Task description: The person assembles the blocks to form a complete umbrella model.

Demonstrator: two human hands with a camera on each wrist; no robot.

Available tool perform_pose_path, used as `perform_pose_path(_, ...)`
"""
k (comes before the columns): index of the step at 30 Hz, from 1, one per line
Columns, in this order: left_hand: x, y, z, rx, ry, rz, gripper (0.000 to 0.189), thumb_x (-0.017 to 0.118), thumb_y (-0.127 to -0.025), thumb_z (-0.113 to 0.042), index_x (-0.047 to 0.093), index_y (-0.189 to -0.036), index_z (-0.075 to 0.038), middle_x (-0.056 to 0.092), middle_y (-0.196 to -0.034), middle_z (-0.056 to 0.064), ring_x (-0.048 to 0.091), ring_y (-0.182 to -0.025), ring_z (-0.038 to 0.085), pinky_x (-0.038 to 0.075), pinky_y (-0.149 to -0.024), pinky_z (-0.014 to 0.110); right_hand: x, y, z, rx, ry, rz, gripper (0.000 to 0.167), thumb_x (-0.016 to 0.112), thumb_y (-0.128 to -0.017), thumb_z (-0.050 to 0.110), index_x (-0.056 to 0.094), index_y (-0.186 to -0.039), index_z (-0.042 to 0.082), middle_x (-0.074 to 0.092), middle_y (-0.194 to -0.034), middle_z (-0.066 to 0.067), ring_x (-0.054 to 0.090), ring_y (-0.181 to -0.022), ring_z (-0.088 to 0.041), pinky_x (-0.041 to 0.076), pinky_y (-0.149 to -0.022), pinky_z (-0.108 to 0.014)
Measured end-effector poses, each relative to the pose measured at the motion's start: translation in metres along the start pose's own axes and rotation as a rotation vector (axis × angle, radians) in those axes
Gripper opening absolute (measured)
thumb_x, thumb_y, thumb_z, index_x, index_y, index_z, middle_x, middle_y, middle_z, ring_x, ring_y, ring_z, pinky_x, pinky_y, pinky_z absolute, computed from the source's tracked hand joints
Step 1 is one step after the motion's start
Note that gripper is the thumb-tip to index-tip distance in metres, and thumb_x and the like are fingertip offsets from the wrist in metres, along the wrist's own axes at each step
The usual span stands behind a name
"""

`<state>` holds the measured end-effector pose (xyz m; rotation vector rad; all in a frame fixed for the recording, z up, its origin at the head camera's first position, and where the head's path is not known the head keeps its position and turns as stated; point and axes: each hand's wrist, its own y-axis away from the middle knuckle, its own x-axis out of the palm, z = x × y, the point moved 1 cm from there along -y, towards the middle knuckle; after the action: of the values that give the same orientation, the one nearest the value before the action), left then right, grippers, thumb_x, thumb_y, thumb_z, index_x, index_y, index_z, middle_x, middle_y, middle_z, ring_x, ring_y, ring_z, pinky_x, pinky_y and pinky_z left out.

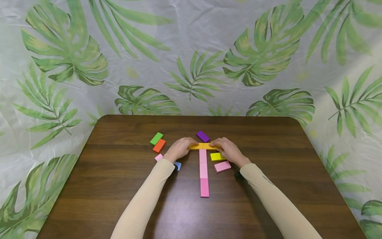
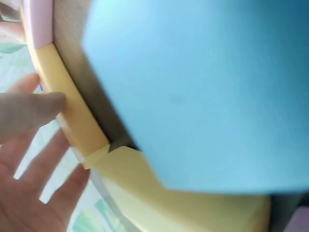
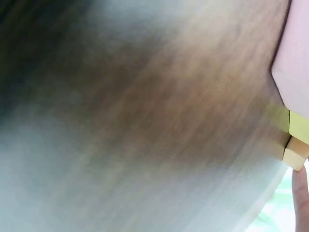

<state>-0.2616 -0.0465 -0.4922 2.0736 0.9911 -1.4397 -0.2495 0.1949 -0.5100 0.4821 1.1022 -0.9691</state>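
Two yellow-orange blocks, the left one (image 1: 196,146) and the right one (image 1: 208,146), lie end to end in a row on the table. My left hand (image 1: 180,148) holds the left block, its thumb (image 2: 43,107) on top and its fingers behind the far side. My right hand (image 1: 229,151) grips the right block, with one fingertip (image 3: 299,176) at its outer end. Below the middle of this row, a column of pink blocks (image 1: 203,170) runs toward me, making a T. A pale yellow block (image 2: 145,188) adjoins the left block's outer end in the left wrist view.
A purple block (image 1: 203,136) lies behind the row. Right of the column are a yellow block (image 1: 216,157) and a pink block (image 1: 222,166). To the left lie green (image 1: 156,138), orange-red (image 1: 159,145), small pink (image 1: 159,157) and blue (image 1: 178,165) blocks, the last partly under my wrist.
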Motion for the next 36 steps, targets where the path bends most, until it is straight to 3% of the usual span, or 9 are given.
perform_pose_path(5, -0.002, 0.004, -0.008, -0.025, -0.059, 0.009, 0.038, 0.058, -0.09, 0.002, 0.064, -0.125, -0.01, 0.056, -0.133, 0.007, 0.051, -0.121, 0.028, 0.04, -0.101, 0.042, -0.001, 0.0, 0.001, 0.009, -0.002, 0.009, 0.032, 0.063, -0.088, -0.004, 0.069, -0.117, 0.009, 0.063, -0.12, -0.005, 0.053, -0.108, -0.024, 0.045, -0.094, -0.043)
perform_pose_path(10, -0.001, 0.012, -0.021, -0.095, -0.062, 0.086, 0.038, 0.058, -0.095, -0.015, 0.058, -0.134, -0.012, 0.045, -0.143, 0.009, 0.041, -0.126, 0.032, 0.037, -0.098, 0.05, -0.003, 0.001, 0.002, 0.009, 0.004, 0.019, 0.032, 0.062, -0.089, -0.004, 0.069, -0.117, 0.009, 0.063, -0.12, -0.005, 0.053, -0.109, -0.024, 0.044, -0.095, -0.043)
perform_pose_path(14, 0.002, 0.017, -0.026, -0.104, -0.063, 0.104, 0.04, 0.057, -0.097, -0.021, 0.055, -0.136, -0.013, 0.041, -0.146, 0.01, 0.037, -0.129, 0.033, 0.035, -0.1, 0.051, -0.004, 0.001, 0.003, -0.001, 0.018, 0.022, 0.032, 0.063, -0.088, -0.004, 0.069, -0.117, 0.008, 0.063, -0.12, -0.005, 0.053, -0.108, -0.024, 0.044, -0.096, -0.043)
perform_pose_path(36, 0.003, 0.023, -0.028, -0.098, -0.068, 0.072, 0.042, 0.058, -0.096, -0.023, 0.054, -0.136, -0.011, 0.04, -0.145, 0.011, 0.036, -0.129, 0.033, 0.034, -0.103, 0.049, -0.003, 0.0, 0.002, -0.062, 0.035, 0.016, 0.032, 0.062, -0.088, -0.004, 0.068, -0.118, 0.007, 0.064, -0.118, -0.006, 0.054, -0.102, -0.023, 0.046, -0.092, -0.04)
